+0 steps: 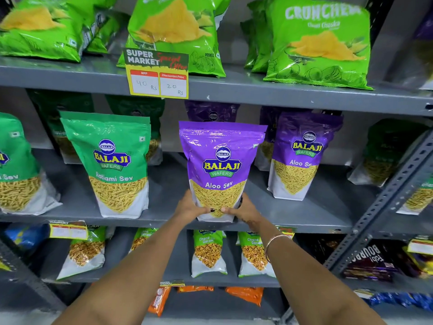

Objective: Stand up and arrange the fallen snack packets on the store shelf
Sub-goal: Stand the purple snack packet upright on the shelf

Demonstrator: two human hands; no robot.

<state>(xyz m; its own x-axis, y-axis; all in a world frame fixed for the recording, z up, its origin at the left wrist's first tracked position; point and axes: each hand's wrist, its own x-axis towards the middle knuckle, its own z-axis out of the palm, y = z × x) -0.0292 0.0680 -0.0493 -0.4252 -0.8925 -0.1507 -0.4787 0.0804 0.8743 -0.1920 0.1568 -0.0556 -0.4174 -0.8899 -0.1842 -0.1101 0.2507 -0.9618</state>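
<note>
A purple Aloo Sev packet (220,160) stands upright near the front edge of the grey middle shelf (293,221). My left hand (191,206) grips its lower left corner and my right hand (243,211) grips its lower right corner, thumbs on the front. A second purple Aloo Sev packet (302,156) stands upright to the right. A green Ratlami Sev packet (112,160) stands upright to the left, with another green packet (16,165) at the far left. More packets stand behind them in shadow.
Green Crunchex chip bags (321,43) lean on the upper shelf, above a price tag (158,73). Chana Garam packets (208,252) stand on the shelf below, orange packets (246,295) lower down. A perforated metal upright (386,200) borders the right side, with dark packets beyond.
</note>
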